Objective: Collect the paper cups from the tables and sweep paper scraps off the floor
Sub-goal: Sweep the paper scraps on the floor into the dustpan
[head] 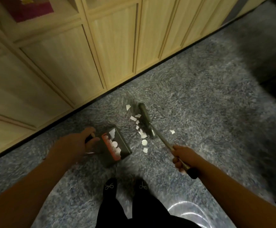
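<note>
The person stands on the gray floor [199, 99] next to a row of light wood doors [78, 60]. Two black shoes [125, 186] poke out at the bottom.

The left hand [78, 142] has its fingers curled around the handle of a dustpan [115, 145]. The dustpan sits on the floor, just left of the mess. A few white scraps are already inside it, so some sweeping is done.

The right hand [181, 157] is wrapped tight around the stick of a broom [146, 120]. The brush end is down on the floor, right beside the scraps [141, 129].

Most of the scraps lie in a loose line between the brush and the dustpan. They are close to the dustpan but not in it yet. One scrap [172, 131] sits alone on the other side of the stick, so it could get missed.

I think the floor job is about half done. The line of paper has to be pushed into the dustpan, and then the lone bit too.

I see no cups and no tables from here, so I cannot tell how that part is going. A shiny round thing shows at the bottom right, but it is too blurry to name.
</note>
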{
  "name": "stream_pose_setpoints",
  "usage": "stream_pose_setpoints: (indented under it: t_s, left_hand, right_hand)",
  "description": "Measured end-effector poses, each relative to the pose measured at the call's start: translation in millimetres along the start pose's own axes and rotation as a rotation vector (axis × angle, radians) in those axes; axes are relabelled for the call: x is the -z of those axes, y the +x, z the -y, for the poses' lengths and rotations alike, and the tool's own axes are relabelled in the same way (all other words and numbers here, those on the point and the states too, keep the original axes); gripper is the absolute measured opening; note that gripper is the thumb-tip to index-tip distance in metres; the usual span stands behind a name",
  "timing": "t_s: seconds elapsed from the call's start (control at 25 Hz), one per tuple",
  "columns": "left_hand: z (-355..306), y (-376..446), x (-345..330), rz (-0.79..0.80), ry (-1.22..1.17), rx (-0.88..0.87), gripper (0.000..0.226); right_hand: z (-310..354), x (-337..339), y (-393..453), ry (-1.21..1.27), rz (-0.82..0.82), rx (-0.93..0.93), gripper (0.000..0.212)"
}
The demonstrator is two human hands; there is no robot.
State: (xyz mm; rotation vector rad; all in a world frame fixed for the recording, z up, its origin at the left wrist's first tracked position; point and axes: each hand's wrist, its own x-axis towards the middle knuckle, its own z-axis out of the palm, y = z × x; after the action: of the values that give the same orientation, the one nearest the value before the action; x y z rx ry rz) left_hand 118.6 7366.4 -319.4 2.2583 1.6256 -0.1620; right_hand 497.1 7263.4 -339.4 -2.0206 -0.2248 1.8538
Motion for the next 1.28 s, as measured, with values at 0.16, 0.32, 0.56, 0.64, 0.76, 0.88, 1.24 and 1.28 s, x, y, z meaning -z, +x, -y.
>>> stream_pose_setpoints:
  t_s: [0.16,0.32,0.56,0.64,0.76,0.88,1.24,1.28]
  left_hand:
    - [1,34,2,-0.002,-0.062,-0.182,0.077]
    - [-4,62,-3,0.008,-0.129,-0.246,0.079]
    - [0,85,3,0.019,-0.126,-0.299,0.068]
    - [-2,85,5,0.012,-0.119,-0.325,0.063]
    - [-3,84,5,0.004,-0.105,-0.367,0.053]
    - [-1,83,5,0.01,-0.095,-0.348,0.043]
    - [9,69,12,-0.01,-0.082,-0.3,0.037]
    - [12,66,13,-0.012,-0.097,-0.282,0.038]
  right_hand:
    - [-10,7,14,-0.002,-0.076,-0.024,0.021]
    - [-23,-8,27,0.073,-0.095,-0.085,0.014]
    - [-42,-79,41,0.243,-0.008,-0.168,0.015]
    - [-42,-93,37,0.297,0.034,-0.16,0.012]
    - [-34,-99,24,0.436,0.167,-0.228,0.011]
    - [-29,-107,6,0.412,0.233,-0.252,0.012]
    - [-30,-113,-43,0.418,0.192,-0.195,0.009]
    - [-28,-113,-46,0.409,0.188,-0.171,0.011]
